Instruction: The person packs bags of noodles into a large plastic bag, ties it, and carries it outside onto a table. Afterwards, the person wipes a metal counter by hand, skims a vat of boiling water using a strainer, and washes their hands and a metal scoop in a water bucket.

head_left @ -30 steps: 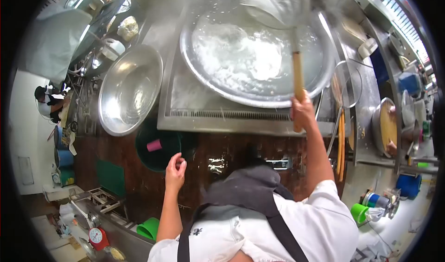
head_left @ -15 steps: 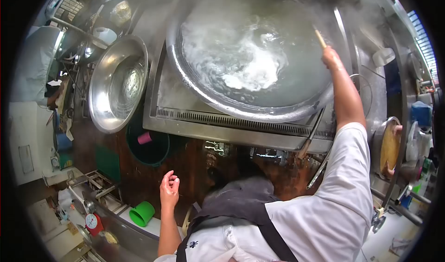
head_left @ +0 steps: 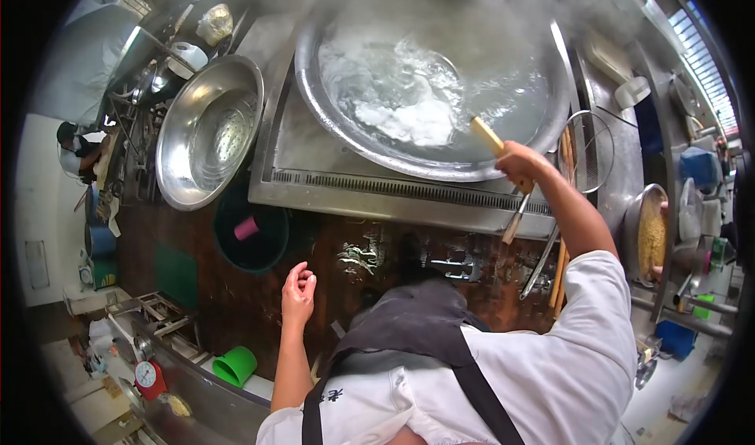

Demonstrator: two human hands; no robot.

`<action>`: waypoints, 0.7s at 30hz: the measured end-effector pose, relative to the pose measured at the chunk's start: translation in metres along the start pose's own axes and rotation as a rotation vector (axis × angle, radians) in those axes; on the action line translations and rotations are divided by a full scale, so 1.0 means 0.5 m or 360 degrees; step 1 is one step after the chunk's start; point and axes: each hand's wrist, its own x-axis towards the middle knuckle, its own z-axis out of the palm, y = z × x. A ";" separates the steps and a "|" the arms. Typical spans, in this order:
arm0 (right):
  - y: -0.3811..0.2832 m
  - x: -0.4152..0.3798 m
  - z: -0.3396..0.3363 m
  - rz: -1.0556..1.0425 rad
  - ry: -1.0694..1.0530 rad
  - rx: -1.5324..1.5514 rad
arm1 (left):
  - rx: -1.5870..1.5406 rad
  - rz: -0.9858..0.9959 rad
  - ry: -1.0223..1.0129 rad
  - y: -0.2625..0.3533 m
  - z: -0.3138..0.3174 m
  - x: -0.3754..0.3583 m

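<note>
A big round metal pan [head_left: 314, 99] of steaming, bubbling liquid sits on the steel stove [head_left: 346, 163]; white foam floats near its middle. My right hand [head_left: 519, 162] is wrapped round a wooden handle [head_left: 489, 136] at the pan's near right rim; whatever the handle joins is hard to see in the steam. Below that hand a brush-like tool [head_left: 515, 223] leans at the stove's front edge. My left hand [head_left: 298, 288] hangs over the floor, holding nothing, its fingers loosely bent and apart.
Left of the stove are a perforated metal bowl [head_left: 177, 146] and a dark tub [head_left: 236, 260] with a pink cup [head_left: 246, 228]. A green container [head_left: 235, 365] and red scale [head_left: 149, 378] stand lower left. A wire strainer [head_left: 591, 150] is at right. Another person [head_left: 76, 152] is far left.
My right hand has come back with the wooden handle from the pan's far right side to its near rim. Foam has shifted. The view has moved slightly; my left hand stays low.
</note>
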 end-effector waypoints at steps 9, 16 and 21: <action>-0.111 -0.214 0.273 -0.0174 -0.0472 0.1466 | -0.0136 0.0288 0.0030 -0.086 -0.069 -0.087; -0.331 -0.421 0.432 -0.0355 0.0060 0.1030 | -0.0173 0.0338 0.0044 -0.175 -0.160 -0.179; -0.314 -0.401 0.662 -0.0539 0.0982 -0.0046 | -0.0242 0.0372 0.0139 -0.199 -0.205 -0.228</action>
